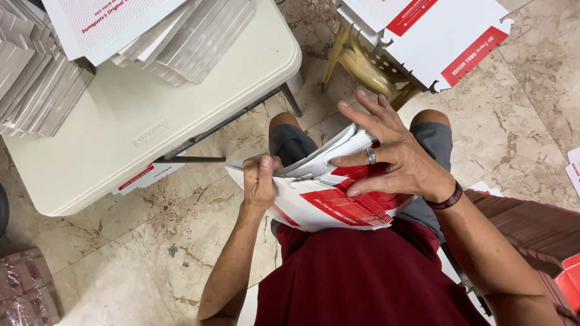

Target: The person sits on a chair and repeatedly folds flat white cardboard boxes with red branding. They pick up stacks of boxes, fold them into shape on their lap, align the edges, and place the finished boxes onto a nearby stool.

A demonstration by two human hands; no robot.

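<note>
A thick stack of flat white-and-red cardboard box blanks point(338, 202) rests on my lap. My left hand point(260, 181) grips the stack's left edge, fingers curled around it. My right hand point(389, 154), with a ring and a dark wristband, lies on top of the stack; its lower fingers press the top sheets while the upper fingers are spread and lifted. The top sheet is raised slightly at the far edge.
A white folding table point(139, 115) at the left carries piles of flat blanks point(181, 36). More blanks point(423, 30) sit on a yellow plastic chair point(362, 66) ahead. A brown-red stack point(531, 229) lies at my right. A wrapped bundle point(24, 290) sits on the marble floor.
</note>
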